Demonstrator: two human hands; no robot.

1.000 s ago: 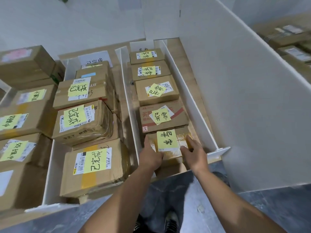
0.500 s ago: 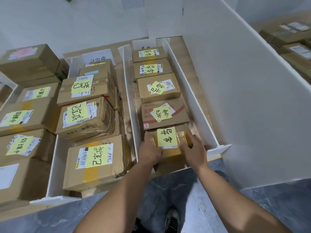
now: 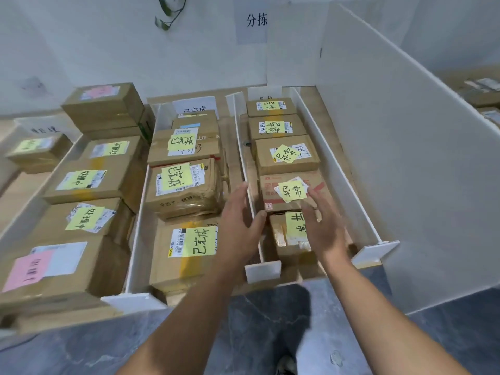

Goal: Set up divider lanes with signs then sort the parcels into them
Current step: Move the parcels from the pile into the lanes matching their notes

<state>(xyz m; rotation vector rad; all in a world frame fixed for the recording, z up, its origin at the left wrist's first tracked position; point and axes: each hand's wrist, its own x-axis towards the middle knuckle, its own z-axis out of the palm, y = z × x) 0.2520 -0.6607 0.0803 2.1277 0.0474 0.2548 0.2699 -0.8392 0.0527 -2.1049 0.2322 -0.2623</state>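
Grey floor (image 3: 81, 347) borders the near edge of the platform, where white dividers (image 3: 351, 196) wall off narrow lanes. In the right lane the nearest parcel (image 3: 281, 234) (yellow note on top) fits closely; left hand (image 3: 240, 226) and right hand (image 3: 324, 231) hover over it, fingers straight, spread, holding nothing.
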